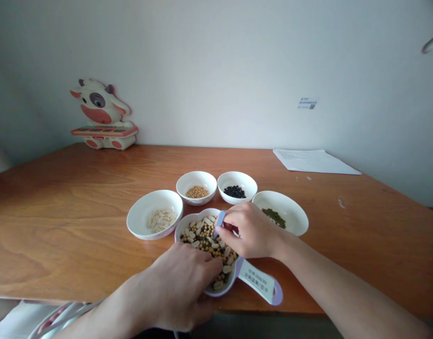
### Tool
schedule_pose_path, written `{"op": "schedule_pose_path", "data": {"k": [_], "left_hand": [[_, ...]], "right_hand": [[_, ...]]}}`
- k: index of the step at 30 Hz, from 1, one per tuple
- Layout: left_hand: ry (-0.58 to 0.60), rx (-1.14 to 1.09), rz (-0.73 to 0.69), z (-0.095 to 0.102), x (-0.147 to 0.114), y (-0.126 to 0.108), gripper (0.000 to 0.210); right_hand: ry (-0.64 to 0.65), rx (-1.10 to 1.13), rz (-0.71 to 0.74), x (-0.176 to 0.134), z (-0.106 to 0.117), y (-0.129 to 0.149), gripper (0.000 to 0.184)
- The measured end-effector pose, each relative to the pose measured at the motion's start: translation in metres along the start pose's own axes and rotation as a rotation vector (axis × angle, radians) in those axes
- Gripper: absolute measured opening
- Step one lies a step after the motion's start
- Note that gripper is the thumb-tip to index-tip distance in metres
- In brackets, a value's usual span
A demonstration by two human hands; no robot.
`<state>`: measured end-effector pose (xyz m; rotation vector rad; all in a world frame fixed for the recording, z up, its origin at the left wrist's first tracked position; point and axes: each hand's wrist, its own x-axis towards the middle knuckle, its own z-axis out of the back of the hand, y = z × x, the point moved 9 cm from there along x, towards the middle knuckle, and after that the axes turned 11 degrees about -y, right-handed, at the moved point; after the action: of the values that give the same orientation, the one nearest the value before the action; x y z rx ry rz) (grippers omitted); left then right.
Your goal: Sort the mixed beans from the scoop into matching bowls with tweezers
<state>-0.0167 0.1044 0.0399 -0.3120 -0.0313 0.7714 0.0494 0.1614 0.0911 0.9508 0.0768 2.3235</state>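
A white, purple-rimmed dish (pixel 179 229) with a handle stands near the table's front edge, filled with mixed peanuts, yellow soybeans and small dark beans. My left hand (pixel 175 280) lies over its near left side, closed about the rim, with its fingers partly over the mix and some hidden. Above the dish's right part, my right hand (pixel 253 230) is closed on blue plastic tweezers (pixel 220 221), whose tip points down into the mix. Whether the tip holds a bean cannot be made out. The dish's labelled handle (pixel 257 278) sticks out to the lower right.
White bowls arc behind the dish: one with peanut halves (pixel 162 220), one with soybeans (pixel 197 191), one with black beans (pixel 235 191), one with green beans (pixel 273 217). Papers (pixel 311 161) lie at the back right. A cow-shaped toy keyboard (pixel 103 129) stands back left.
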Motion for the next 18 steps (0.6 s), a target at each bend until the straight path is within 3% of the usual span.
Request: {"op": "schedule_pose_path", "data": {"k": [6,11,15,18], "left_hand": [[0.009,-0.006,-0.01,0.0002,0.0004,-0.0011,0.011],[0.004,0.014,-0.005,0.0001,0.0002,-0.0006,0.012],[-0.003,0.018,-0.013,0.0013,0.0004,-0.0017,0.011],[-0.013,0.025,-0.02,0.0026,0.001,-0.0024,0.011]], "right_hand": [[-0.09,0.013,-0.002,0.001,0.007,0.0018,0.034],[-0.012,0.01,0.014,-0.0002,-0.0013,0.0054,0.033],[-0.075,0.003,-0.021,0.0002,0.0033,0.0023,0.034],[-0.048,0.056,0.008,-0.0004,0.0015,0.0064,0.031]]}}
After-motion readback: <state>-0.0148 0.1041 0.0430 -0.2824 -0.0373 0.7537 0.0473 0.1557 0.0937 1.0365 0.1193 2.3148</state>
